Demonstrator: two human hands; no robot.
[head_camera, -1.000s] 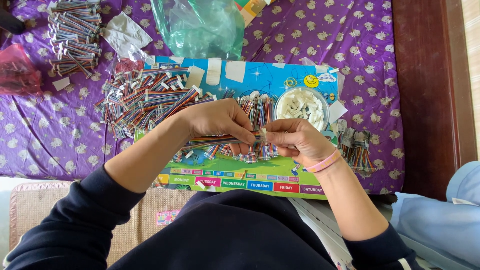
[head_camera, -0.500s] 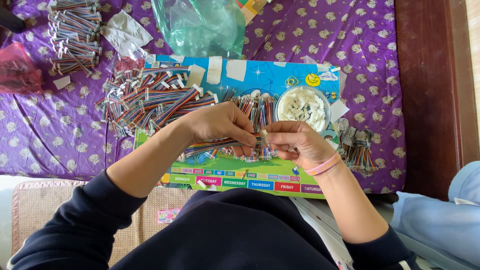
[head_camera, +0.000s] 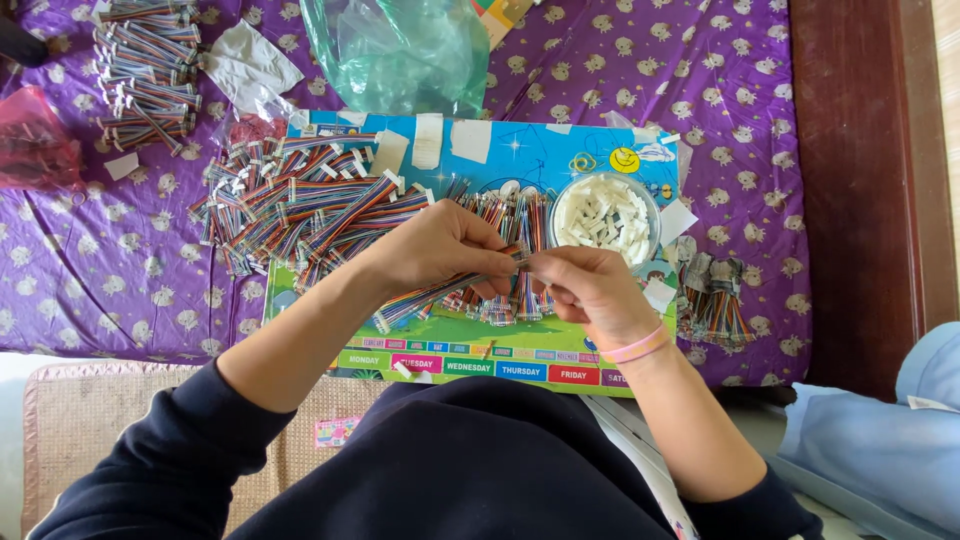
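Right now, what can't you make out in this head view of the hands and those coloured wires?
- Ribbon cable end: hidden between both hands' fingertips.
- White pieces in the bowl: too small to identify.
- Left hand and right hand palms: turned away.
- Green bag: cut off by the top edge.

One view only, from a camera on the person's head. It looks steeply down past the dark sleeves onto the hands, left (head_camera: 440, 250) and right (head_camera: 590, 290), which sit near the centre and close to the lens. The far edge of the frame reaches a purple cloth (head_camera: 100, 270); a wooden strip (head_camera: 860, 180) closes the right side.
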